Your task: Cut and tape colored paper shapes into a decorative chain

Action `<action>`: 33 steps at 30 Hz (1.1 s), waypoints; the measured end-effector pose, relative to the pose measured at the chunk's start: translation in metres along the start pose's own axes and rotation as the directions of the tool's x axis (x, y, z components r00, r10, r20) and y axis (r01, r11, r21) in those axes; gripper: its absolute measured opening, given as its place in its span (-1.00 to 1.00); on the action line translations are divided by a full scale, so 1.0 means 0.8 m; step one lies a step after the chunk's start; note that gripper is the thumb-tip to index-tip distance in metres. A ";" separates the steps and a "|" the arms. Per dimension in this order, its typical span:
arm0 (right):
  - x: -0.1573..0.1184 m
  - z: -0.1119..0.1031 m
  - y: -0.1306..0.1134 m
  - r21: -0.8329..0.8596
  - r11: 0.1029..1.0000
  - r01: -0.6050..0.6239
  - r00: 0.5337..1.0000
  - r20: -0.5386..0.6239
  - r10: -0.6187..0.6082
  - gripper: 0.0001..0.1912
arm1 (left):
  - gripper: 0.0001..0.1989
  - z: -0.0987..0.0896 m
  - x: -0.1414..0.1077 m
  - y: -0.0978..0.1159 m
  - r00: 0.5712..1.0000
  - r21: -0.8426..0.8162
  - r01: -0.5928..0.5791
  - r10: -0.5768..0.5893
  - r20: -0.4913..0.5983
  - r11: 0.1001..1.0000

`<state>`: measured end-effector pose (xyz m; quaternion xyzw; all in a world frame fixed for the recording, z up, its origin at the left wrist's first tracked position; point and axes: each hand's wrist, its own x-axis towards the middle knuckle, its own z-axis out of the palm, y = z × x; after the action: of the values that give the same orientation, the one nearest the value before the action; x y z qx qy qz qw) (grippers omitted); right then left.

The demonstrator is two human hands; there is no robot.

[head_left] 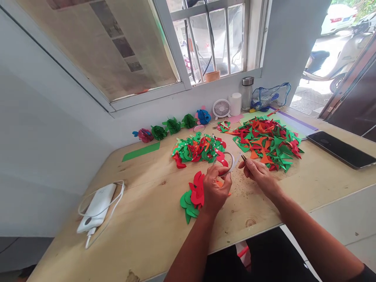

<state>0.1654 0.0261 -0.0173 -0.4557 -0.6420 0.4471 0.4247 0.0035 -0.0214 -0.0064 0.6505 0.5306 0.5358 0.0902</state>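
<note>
Left hand [216,188] curled, pinching white tape roll [233,162]; right hand [259,173] closed on dark tweezers [243,158], near loose tape end [238,159].

Across my tabletop [147,211]: power bank [101,199] left, phone [342,149] right.
Between them, a near paper pile [197,192] lies before a far pile [198,149]; scraps [264,143] lie left of the phone. Behind, my fan [221,108] stands left of the bottle [247,96].

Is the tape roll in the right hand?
No, the left hand holds the tape roll, while the right hand grips a dark-tipped tool.
</note>
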 end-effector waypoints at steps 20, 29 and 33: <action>-0.004 -0.005 -0.015 -0.168 0.985 0.042 0.999 -0.005 -0.044 -0.54 | -0.92 0.004 -0.003 -0.009 0.998 -0.096 0.025 -0.019 0.056 0.995; -0.003 -0.005 -0.017 -0.193 0.980 0.052 0.997 -0.037 -0.060 -0.50 | -0.93 0.004 -0.001 -0.007 0.999 -0.068 0.005 -0.002 0.042 0.998; -0.002 -0.005 -0.017 -0.186 0.981 0.052 0.996 -0.060 -0.065 -0.49 | -0.93 0.003 0.000 -0.005 0.999 -0.067 -0.001 0.004 0.038 0.998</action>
<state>0.1668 0.0228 -0.0036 -0.4885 -0.6794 0.3577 0.4145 0.0030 -0.0184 -0.0105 0.6580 0.5096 0.5409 0.1214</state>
